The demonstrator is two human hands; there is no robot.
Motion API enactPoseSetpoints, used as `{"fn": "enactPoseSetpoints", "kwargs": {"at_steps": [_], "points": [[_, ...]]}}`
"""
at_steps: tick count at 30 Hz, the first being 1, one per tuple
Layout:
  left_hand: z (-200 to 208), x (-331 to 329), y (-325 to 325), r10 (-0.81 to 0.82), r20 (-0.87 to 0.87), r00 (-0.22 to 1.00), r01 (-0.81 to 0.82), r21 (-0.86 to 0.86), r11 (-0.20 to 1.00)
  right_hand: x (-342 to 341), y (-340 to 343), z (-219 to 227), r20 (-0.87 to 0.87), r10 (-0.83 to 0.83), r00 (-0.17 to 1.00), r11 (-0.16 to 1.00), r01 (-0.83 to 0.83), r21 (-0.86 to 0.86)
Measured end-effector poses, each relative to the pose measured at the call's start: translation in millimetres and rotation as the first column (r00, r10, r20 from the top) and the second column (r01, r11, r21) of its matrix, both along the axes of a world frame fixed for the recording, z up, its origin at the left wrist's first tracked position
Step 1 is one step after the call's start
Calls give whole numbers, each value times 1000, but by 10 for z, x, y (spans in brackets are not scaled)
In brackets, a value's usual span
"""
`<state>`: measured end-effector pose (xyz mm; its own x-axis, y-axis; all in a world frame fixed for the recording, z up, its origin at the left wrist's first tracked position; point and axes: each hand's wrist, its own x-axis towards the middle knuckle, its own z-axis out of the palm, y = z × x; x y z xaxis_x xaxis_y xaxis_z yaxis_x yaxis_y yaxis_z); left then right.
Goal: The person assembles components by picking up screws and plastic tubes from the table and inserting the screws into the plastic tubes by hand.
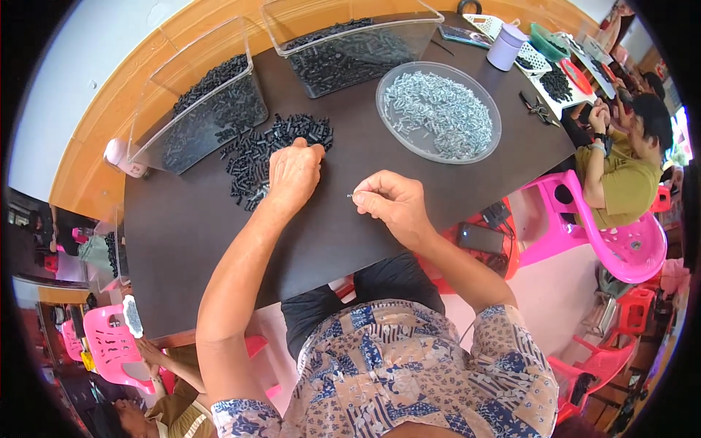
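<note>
My left hand is at the right side of a loose pile of small black plastic pieces on the dark table. Its fingers are curled down and pressed together; whatever they hold is hidden beneath them. To the right, over the bare tabletop, my right hand pinches a small metal screw between thumb and fingertips, its end pointing left. Some silvery screws lie at the near edge of the black pile. A round clear tub beyond my right hand holds many silvery screws.
Two clear bins, one at left and one at back, hold black pieces. A lilac cup, pliers and a white bottle stand around the table's edges. People sit at right and lower left, near pink chairs.
</note>
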<state>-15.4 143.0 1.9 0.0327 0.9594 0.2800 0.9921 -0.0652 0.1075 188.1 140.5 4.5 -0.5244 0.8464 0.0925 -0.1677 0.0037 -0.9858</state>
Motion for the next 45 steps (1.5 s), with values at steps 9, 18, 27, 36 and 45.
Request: {"fn": "enactPoseSetpoints", "kwargs": {"at_steps": [9,18,27,36,45], "points": [[197,105,-348,101,770,630,-77,-68,995,14,17,7,-23,-13,1000,1000,13,11],[226,268,-847,216,937,-274,-15,-229,973,-178,-139,-12,-38,27,999,995,-23,100],[128,258,-1125,135,797,-589,-25,-186,982,-280,-265,31,151,-2,988,938,-51,343],[54,355,-1204,46,727,-685,-89,-146,985,-471,-266,88,54,-154,987,407,14,913],[70,362,-1236,24,721,-692,-96,-125,987,-497,-315,176,116,-248,962,216,-62,975]]}}
